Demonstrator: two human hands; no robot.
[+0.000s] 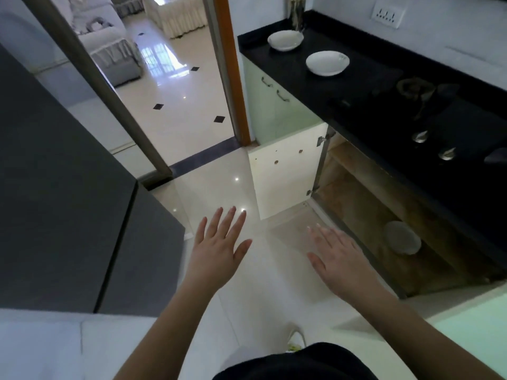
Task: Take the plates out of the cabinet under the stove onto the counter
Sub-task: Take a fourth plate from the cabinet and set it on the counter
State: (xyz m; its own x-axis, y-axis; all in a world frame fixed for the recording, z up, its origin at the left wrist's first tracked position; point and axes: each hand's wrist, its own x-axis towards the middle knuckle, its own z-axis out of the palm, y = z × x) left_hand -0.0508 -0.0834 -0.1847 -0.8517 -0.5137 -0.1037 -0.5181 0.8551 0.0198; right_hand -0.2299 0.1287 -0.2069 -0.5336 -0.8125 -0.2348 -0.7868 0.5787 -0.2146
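Observation:
Two white plates rest on the black counter (pixel 365 86): one (pixel 327 63) near the stove, another (pixel 285 40) farther back by the wall. The cabinet under the stove (pixel 384 204) stands with its door (pixel 285 174) swung wide. Inside, on the wooden floor of the cabinet, lies a pale plate (pixel 402 237). My left hand (pixel 218 242) hovers over the floor tiles, fingers spread and holding nothing. My right hand (pixel 336 252) is also spread and holds nothing, just left of the cabinet opening and short of the plate inside.
A black gas stove with two knobs (pixel 433 145) sits on the counter above the cabinet. A dark grey fridge (pixel 68 201) stands on my left. A doorway (pixel 175 86) leads to a room with sofas. A second pale green door (pixel 472 327) hangs open at lower right.

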